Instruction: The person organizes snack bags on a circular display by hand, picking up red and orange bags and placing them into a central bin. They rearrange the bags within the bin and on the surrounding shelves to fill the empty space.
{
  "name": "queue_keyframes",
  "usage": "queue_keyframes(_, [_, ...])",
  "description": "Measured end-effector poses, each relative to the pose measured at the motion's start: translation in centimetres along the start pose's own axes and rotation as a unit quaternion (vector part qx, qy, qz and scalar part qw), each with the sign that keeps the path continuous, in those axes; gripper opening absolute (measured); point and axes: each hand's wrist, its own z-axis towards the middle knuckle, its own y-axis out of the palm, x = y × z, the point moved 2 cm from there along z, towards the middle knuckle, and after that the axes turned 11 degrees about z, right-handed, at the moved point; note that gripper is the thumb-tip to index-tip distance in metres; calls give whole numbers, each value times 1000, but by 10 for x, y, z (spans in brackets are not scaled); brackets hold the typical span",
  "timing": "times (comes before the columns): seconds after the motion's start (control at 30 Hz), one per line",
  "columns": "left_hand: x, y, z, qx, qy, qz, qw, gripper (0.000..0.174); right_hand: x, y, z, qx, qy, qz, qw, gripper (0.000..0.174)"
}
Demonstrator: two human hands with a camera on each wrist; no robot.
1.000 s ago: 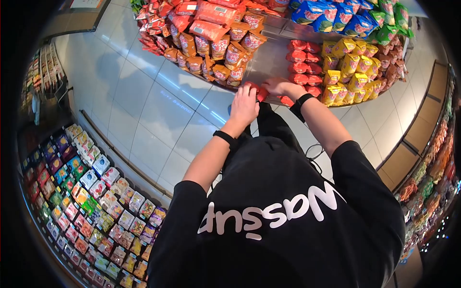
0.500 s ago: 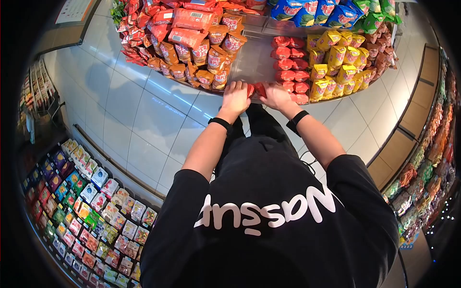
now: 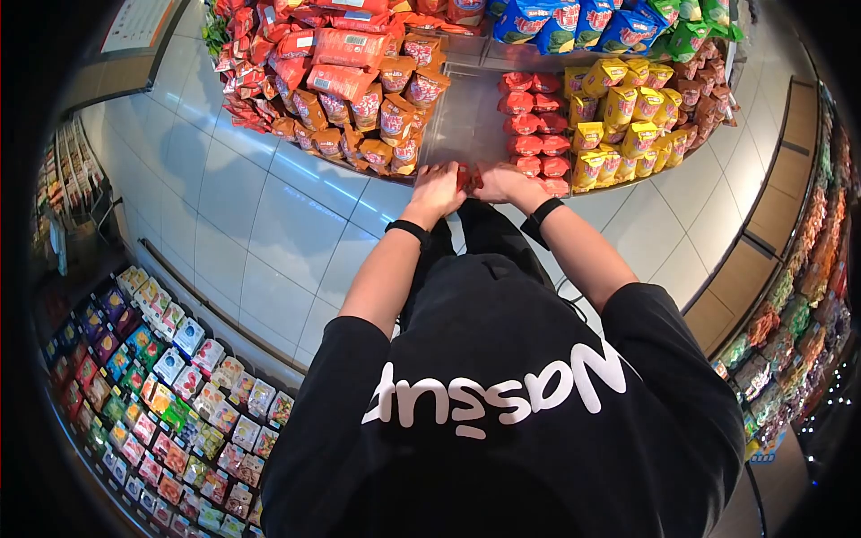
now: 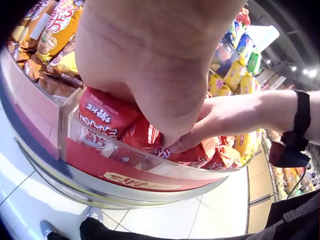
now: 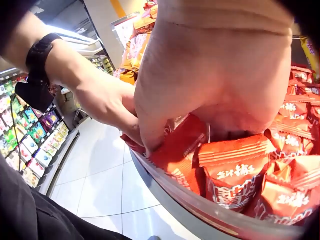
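Note:
At the front edge of a snack bin, my left hand (image 3: 437, 190) and right hand (image 3: 504, 183) are side by side, fingers pointing down among small red snack bags. The left hand curls over a red snack bag (image 4: 141, 134), its fingertips hidden under the palm; another red bag (image 4: 103, 111) stands upright beside it at the corner. The right hand's thumb lies along a red snack bag (image 5: 184, 150), with its other fingers hidden behind. More red bags (image 5: 234, 170) stand in a row against the bin's clear front lip (image 4: 150, 165).
Orange-brown snack bags (image 3: 395, 117) are heaped left of the hands, under large red packs (image 3: 345, 54). Columns of red bags (image 3: 525, 124) and yellow bags (image 3: 628, 108) fill the right side. Blue bags (image 3: 547, 27) sit farther back. Packed shelves (image 3: 170, 394) stand at the lower left.
My right hand has come over from the red columns and down to the front edge, close to the left hand. Both hands have lowered slightly, and the red bags between them show less.

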Motion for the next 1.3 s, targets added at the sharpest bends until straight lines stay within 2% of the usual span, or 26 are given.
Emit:
queue_keyframes(0.1, [6, -9, 5, -51, -35, -13, 998, 54, 4, -5, 9, -78, 2, -6, 997, 64])
queue_keyframes(0.13, [6, -8, 5, -35, -31, -18, 999, 53, 1, -9, 9, -111, -3, -12, 994, 65])
queue_keyframes(0.2, [7, -9, 4, -2, -24, -29, 999, 53, 1, -13, 6, -92, -20, -21, 995, 66])
queue_keyframes(0.33, [5, -10, 1, -12, -35, 4, 999, 52, -1, -11, -1, -60, -26, -50, 997, 59])
queue_keyframes(0.43, [10, -5, 2, 16, -37, 20, 999, 48, -8, -9, -7, 2, 31, -53, 998, 49])
queue_keyframes(0.53, [12, -8, 1, 28, -13, 24, 999, 43, -3, 3, -8, 78, -20, -94, 992, 40])
queue_keyframes(0.8, [24, 0, -4, 42, 17, 86, 995, 38, -3, 26, -10, 158, -27, -105, 981, 47])
queue_keyframes(0.9, [27, 4, -9, 95, 14, 95, 991, 39, -5, 32, -12, 172, -35, -117, 978, 53])
queue_keyframes(1.03, [22, 4, -7, 89, -48, 5, 995, 40, -8, 30, -14, 153, -29, -112, 981, 58])
queue_keyframes(1.13, [17, 10, -1, 92, -73, -7, 993, 39, -12, 26, -18, 163, -26, -71, 984, 58])
queue_keyframes(1.23, [18, 9, 2, 102, -80, 1, 992, 37, -11, 26, -19, 205, -63, -30, 976, 56])
queue_keyframes(1.3, [18, 4, 2, 113, -85, -9, 990, 35, -11, 21, -16, 222, 3, 51, 974, 56])
